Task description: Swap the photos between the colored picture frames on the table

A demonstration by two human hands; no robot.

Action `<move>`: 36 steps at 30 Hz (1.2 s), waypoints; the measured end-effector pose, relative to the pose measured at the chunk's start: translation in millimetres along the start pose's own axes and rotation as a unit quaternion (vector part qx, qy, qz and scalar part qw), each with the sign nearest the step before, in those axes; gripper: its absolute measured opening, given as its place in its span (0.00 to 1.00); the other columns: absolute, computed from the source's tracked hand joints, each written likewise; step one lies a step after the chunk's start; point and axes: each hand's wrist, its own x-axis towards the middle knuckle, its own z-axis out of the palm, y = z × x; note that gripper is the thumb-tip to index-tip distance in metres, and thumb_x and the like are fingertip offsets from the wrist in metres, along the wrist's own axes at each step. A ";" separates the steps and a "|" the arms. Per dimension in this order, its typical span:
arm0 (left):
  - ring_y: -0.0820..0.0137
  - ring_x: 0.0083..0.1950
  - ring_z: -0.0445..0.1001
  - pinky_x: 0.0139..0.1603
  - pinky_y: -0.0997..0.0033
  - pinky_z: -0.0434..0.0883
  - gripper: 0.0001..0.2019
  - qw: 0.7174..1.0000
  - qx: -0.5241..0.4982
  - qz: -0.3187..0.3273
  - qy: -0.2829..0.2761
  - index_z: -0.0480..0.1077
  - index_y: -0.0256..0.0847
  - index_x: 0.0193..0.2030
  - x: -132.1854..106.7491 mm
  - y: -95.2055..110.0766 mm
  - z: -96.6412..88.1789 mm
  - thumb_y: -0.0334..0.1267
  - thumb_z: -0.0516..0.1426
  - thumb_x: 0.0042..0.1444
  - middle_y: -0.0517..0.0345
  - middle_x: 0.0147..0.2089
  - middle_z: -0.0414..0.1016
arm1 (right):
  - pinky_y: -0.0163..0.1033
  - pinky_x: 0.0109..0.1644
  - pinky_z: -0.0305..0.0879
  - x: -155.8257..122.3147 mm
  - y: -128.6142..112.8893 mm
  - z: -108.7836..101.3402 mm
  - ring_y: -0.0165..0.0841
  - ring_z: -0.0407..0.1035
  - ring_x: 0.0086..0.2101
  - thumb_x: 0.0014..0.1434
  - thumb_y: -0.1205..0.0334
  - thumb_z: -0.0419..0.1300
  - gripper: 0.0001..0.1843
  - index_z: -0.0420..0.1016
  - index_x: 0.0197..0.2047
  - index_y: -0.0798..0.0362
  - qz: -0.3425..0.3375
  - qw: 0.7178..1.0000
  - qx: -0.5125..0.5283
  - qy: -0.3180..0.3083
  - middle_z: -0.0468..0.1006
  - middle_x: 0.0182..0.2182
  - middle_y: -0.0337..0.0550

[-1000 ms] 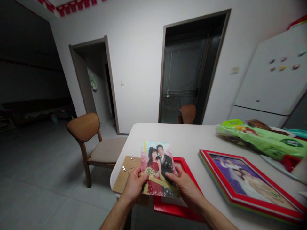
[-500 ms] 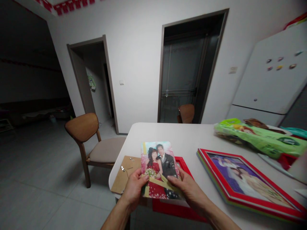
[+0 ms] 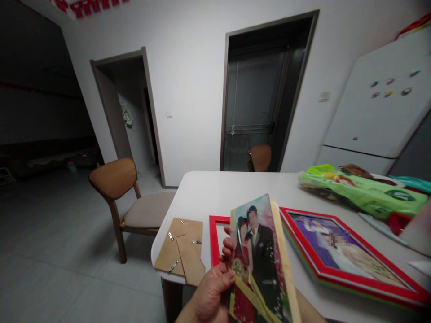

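Note:
A printed photo (image 3: 266, 255) of a couple, a red dress beside a dark suit, is held up at a tilt, with a pale yellow strip along its right edge and yellowish bands across its lower part. My left hand (image 3: 212, 291) grips its lower left edge, thumb on the front. My right hand is mostly behind the photo; fingertips (image 3: 227, 244) curled at the left edge appear to be its own. Beyond it, a red picture frame (image 3: 215, 242) lies partly covered on the table. To the left rests a brown backing board (image 3: 171, 244) with metal clips and a stand flap.
A stack of frames, topped by a red one (image 3: 323, 269) with a wedding picture, lies on the white table (image 3: 215, 190) at right. Behind it are a green package (image 3: 363, 188) and a plate. A wooden chair (image 3: 114, 179) stands left; a fridge (image 3: 380, 98) is at right.
The photo has moved right and closer and turned, showing its right edge. My right hand has gone behind it. The backing board and part of the red frame are now uncovered.

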 end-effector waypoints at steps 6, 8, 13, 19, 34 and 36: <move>0.72 0.25 0.70 0.27 0.76 0.62 0.11 0.987 0.115 -0.098 0.051 0.69 0.35 0.28 1.5 -2.9 -8.6 0.40 0.61 0.40 0.55 0.25 0.72 | 0.31 0.27 0.63 -12.6 -19.8 1.2 0.25 0.65 0.20 0.47 0.58 0.56 0.06 0.69 0.30 0.49 0.089 0.989 0.117 0.000 0.73 0.22 0.34; 0.73 0.25 0.69 0.28 0.76 0.62 0.11 0.985 0.132 -0.061 0.091 0.69 0.35 0.28 2.3 3.0 -12.8 0.41 0.61 0.40 0.56 0.24 0.72 | 0.33 0.28 0.64 -14.9 -26.6 -2.0 0.28 0.68 0.23 0.47 0.59 0.56 0.07 0.68 0.31 0.50 0.092 0.992 0.088 0.016 0.75 0.24 0.37; 0.74 0.24 0.68 0.27 0.77 0.62 0.15 0.981 0.128 0.040 0.140 0.68 0.37 0.29 5.0 29.0 -22.8 0.49 0.56 0.44 0.58 0.25 0.72 | 0.39 0.32 0.66 -11.1 -29.9 -18.7 0.34 0.71 0.28 0.47 0.61 0.57 0.15 0.66 0.40 0.52 0.107 0.991 0.027 0.078 0.77 0.29 0.43; 0.73 0.22 0.68 0.23 0.77 0.60 0.12 0.933 0.297 0.060 0.195 0.68 0.35 0.30 22.2 23.9 -34.6 0.38 0.60 0.36 0.60 0.21 0.72 | 0.41 0.28 0.67 -11.1 -27.9 -26.4 0.36 0.71 0.26 0.46 0.61 0.56 0.21 0.61 0.46 0.54 0.119 0.982 -0.007 0.146 0.77 0.29 0.47; 0.65 0.37 0.70 0.38 0.70 0.63 0.22 0.894 0.359 0.116 0.244 0.64 0.35 0.43 39.4 15.6 -53.6 0.27 0.55 0.35 0.52 0.36 0.73 | 0.37 0.24 0.64 -4.7 -30.0 -50.7 0.35 0.71 0.23 0.42 0.68 0.51 0.20 0.65 0.42 0.54 0.115 0.972 -0.119 0.165 0.78 0.26 0.44; 0.64 0.43 0.67 0.45 0.70 0.60 0.20 0.863 0.416 0.149 0.244 0.66 0.38 0.43 35.3 16.2 -55.3 0.28 0.55 0.37 0.52 0.40 0.71 | 0.36 0.23 0.63 -2.2 -27.5 -58.5 0.35 0.70 0.22 0.41 0.69 0.52 0.20 0.66 0.41 0.55 0.117 0.968 -0.132 0.177 0.77 0.24 0.43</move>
